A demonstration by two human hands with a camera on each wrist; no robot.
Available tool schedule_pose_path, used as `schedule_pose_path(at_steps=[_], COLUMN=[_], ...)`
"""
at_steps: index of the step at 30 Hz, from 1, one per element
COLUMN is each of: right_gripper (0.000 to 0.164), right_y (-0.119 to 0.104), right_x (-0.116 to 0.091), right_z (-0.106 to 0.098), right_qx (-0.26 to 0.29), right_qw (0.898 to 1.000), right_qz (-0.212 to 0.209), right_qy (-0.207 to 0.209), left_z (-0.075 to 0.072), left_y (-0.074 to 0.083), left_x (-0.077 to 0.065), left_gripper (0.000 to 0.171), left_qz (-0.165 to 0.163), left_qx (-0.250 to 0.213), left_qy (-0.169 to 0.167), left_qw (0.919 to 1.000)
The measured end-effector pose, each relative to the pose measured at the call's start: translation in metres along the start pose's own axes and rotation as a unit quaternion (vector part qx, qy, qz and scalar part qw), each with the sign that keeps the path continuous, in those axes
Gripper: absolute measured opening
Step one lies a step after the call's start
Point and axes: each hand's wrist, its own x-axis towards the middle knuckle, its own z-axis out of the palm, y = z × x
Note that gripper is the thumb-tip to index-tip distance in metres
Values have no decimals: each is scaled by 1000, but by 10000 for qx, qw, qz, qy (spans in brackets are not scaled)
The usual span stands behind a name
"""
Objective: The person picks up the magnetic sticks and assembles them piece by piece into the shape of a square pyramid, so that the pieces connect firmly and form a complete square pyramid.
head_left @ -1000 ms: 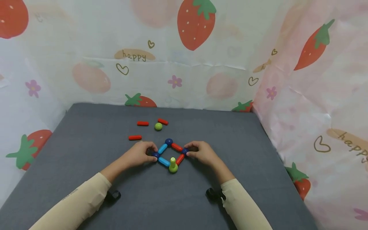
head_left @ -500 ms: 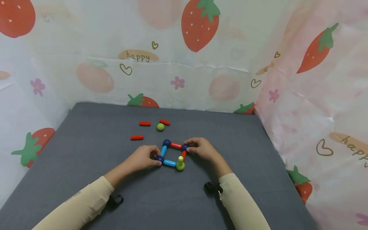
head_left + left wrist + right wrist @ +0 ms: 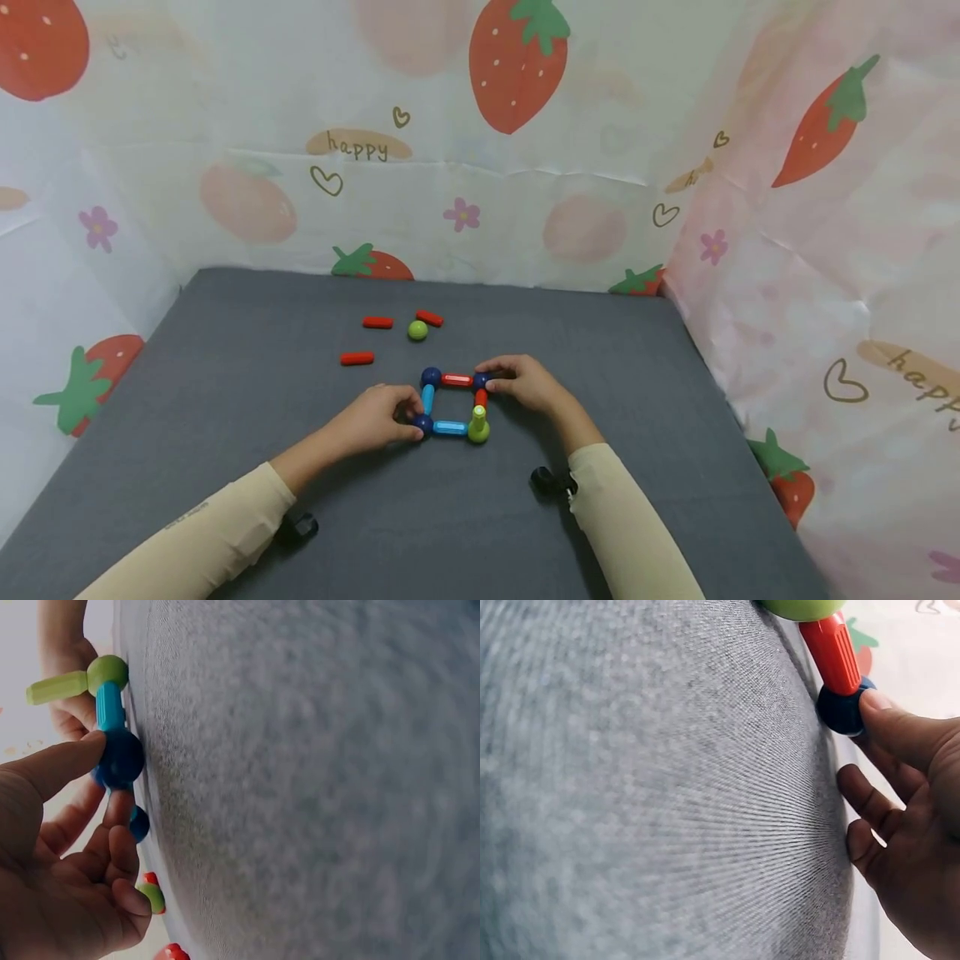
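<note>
A four-sided frame of toy rods and balls lies flat on the grey cloth. Two light blue rods [image 3: 451, 428] form its left and near sides; two red rods [image 3: 457, 380] form the far and right sides. My left hand [image 3: 378, 417] pinches the dark blue ball [image 3: 121, 759] at the near left corner between thumb and fingers. At the far right corner my right hand [image 3: 522, 385] pinches another dark blue ball [image 3: 843, 711]. A third dark blue ball [image 3: 431, 378] sits at the far left corner. The near right corner is a green ball [image 3: 478, 432] with a yellow-green rod [image 3: 58, 688] standing upright on it.
Beyond the frame lie several loose pieces: a red rod [image 3: 357, 358] at the left, another red rod [image 3: 377, 322] farther back, and a loose green ball [image 3: 417, 331] beside a third red rod [image 3: 430, 318]. A strawberry-print curtain [image 3: 480, 167] borders the table.
The frame has turned and straightened from a diamond into a near-square. My left hand has moved nearer and a little right with its ball; both hands keep their hold.
</note>
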Motion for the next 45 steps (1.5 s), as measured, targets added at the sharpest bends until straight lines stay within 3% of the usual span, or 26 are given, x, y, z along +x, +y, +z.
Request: schedule_pose_path(at_steps=[7,15,19,24,31,37,45], right_gripper=[28,29,29,29,29,30,31], right_y=[3,3,3,3,3,6,10], right_x=[-1,-2,-2,-2,-1,1,3], right_z=[3,6,6,4,1,0,1], right_qx=[90,-115,-51,69,191,166,146], right_qw=[9999,9998,9999,9999,9998,9998,9998], right_qz=[-56,-110,-102,-84,-49,-125,-137], right_qy=[-16,85,115,113,54,47,71], left_z=[-7,-27,-41,-59,-78,-87,-93], left_y=[-7,-23,-29,-35,-53,-70,-80], left_x=[-2,-8,-7,-5,7,17,31], left_gripper=[20,22,25,28,32,33,38], left_qz=[421,804,1041,1167,963,714,408], left_qx=[58,120,141,443,527,635,641], left_qy=[-212,-154,-58,362,742,779,675], left_qw=[9989,9966,9944,9915,9912,9924,9948])
